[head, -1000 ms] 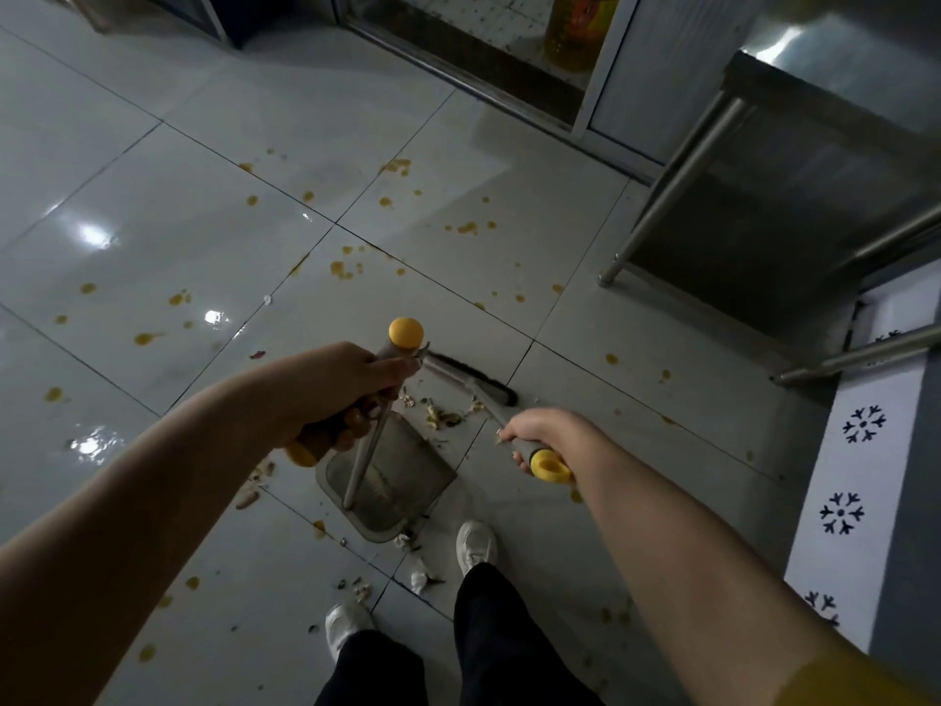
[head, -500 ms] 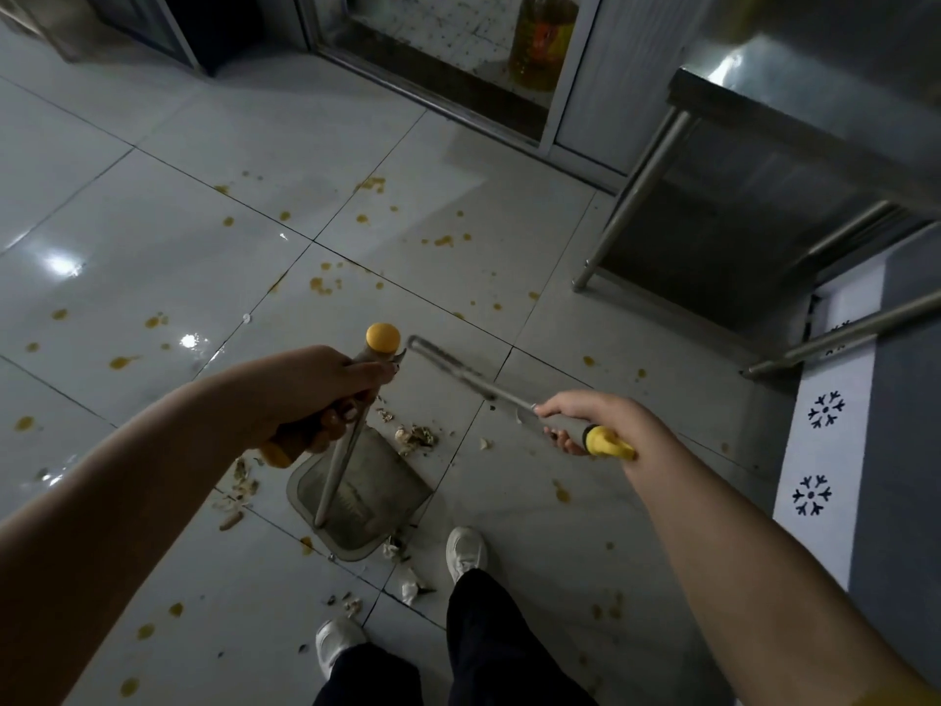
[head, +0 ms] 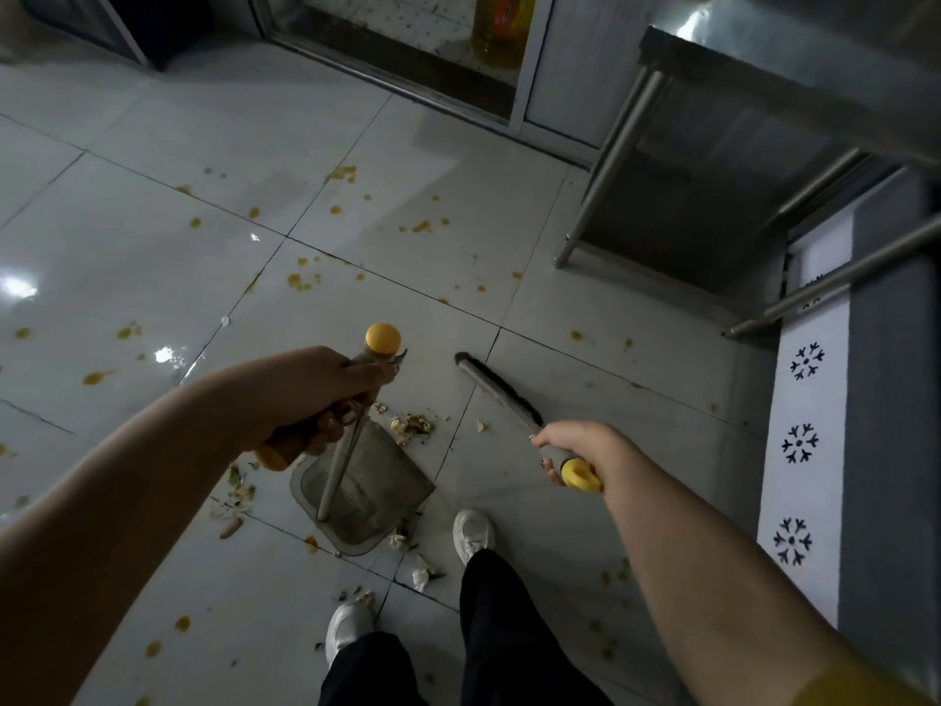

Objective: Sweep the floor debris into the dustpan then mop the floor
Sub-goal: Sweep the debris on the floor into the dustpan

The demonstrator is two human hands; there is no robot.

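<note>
Grey: one dustpan (head: 389, 481), one broom (head: 496, 387).

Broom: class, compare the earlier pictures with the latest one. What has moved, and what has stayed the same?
The broom swung right, its head now away from the debris pile at the mouth of the dustpan; the right hand moved with it. Unchanged: that hand grips the broom, the left hand grips the dustpan handle, and the dustpan sits on the floor.

Glossy whitish floor (head: 153, 257) tiles carry orange-yellow splotches (head: 300, 281). The dustpan (head: 387, 481) is grey; yellow caps tip its handle (head: 383, 338) and the broom (head: 580, 475). White shoes (head: 472, 532), black trousers (head: 499, 629); a white wall strip (head: 804, 496) bears dark snowflake motifs.
</note>
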